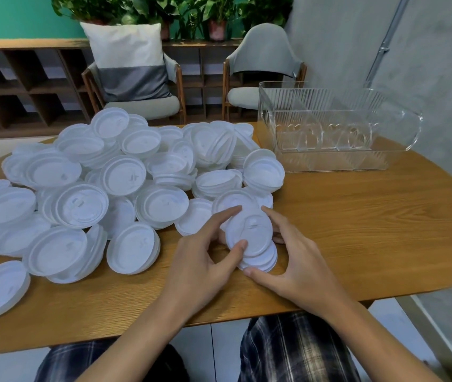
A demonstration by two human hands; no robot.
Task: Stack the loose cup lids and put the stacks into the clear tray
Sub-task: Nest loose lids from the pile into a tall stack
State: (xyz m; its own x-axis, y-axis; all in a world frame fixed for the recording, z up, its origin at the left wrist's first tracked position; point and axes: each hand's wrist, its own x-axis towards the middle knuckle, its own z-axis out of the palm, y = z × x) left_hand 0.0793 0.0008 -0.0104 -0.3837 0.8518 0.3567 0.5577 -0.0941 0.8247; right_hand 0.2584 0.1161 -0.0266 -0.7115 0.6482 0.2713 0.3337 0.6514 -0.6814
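Observation:
A big heap of loose white cup lids point(114, 177) covers the left and middle of the wooden table point(357, 230). In front of the heap I hold a short stack of lids point(255, 244) tilted between both hands. My left hand point(205, 255) pinches its left edge with thumb and fingers. My right hand point(296, 260) curls round its right side, thumb under the lower edge. The clear ribbed tray point(340, 161) stands at the back right of the table with dividers inside and no lids in it.
Two grey chairs point(263, 70) stand behind the table, one with a white-and-grey cushion point(131, 62). A wooden shelf unit point(18, 84) and potted plants point(216, 12) line the back wall. A grey wall point(426, 51) is at the right. The table's near edge runs just above my lap.

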